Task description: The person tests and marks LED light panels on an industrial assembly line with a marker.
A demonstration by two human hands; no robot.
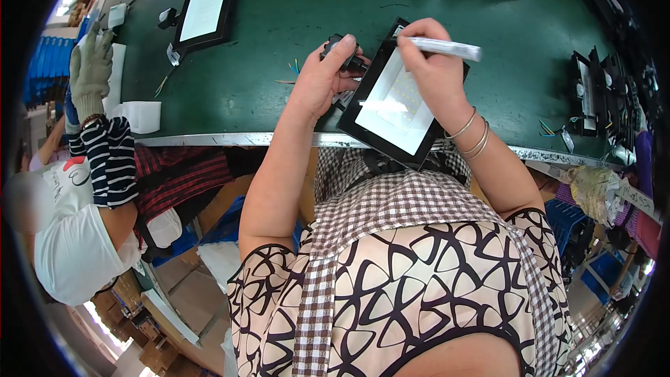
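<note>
A flat LED floodlight with a black frame and a pale glass face lies tilted at the table's near edge, in front of my apron. My left hand is closed around a small black rounded part at the floodlight's left side; the thumb presses on top of it. Between the fingers of my right hand is a thick white marker pen, its tip end over the frame's top corner. That tip is hidden by my fingers. Loose coloured wires show beside my left hand.
Another floodlight lies on the green table at the upper left, its cable trailing. Several black fixtures stand at the right. A co-worker's gloved hand is at the far left near white foam blocks.
</note>
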